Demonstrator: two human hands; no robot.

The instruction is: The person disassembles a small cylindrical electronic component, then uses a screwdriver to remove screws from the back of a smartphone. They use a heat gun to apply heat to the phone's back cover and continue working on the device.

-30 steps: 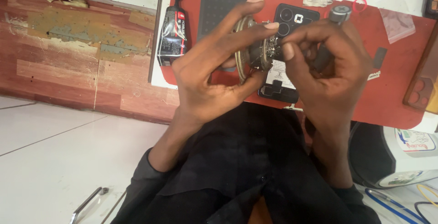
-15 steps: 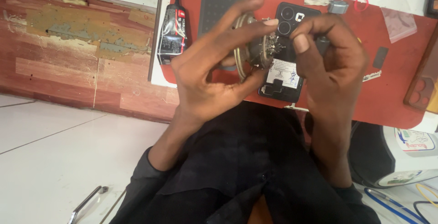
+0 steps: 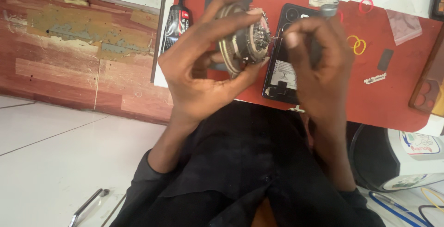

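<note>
Round metal part (image 3: 245,37) gripped by left hand (image 3: 203,74); right hand (image 3: 319,69) pinching tool, over red mat (image 3: 393,97), white tile floor (image 3: 55,162).

Red work mat (image 3: 393,97) with dark phone (image 3: 283,69), glue tube (image 3: 175,21), yellow bands (image 3: 357,44), white strip (image 3: 374,78)

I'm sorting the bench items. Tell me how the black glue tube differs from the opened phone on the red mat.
The glue tube is narrow with a pointed nozzle; the phone is a broad flat slab. The tube lies at the mat's left edge, clear of both hands; the phone lies mid-mat, partly hidden behind the right hand. The tube looks closed; the phone's inside is exposed. Both are mostly black and lie flat.
</note>
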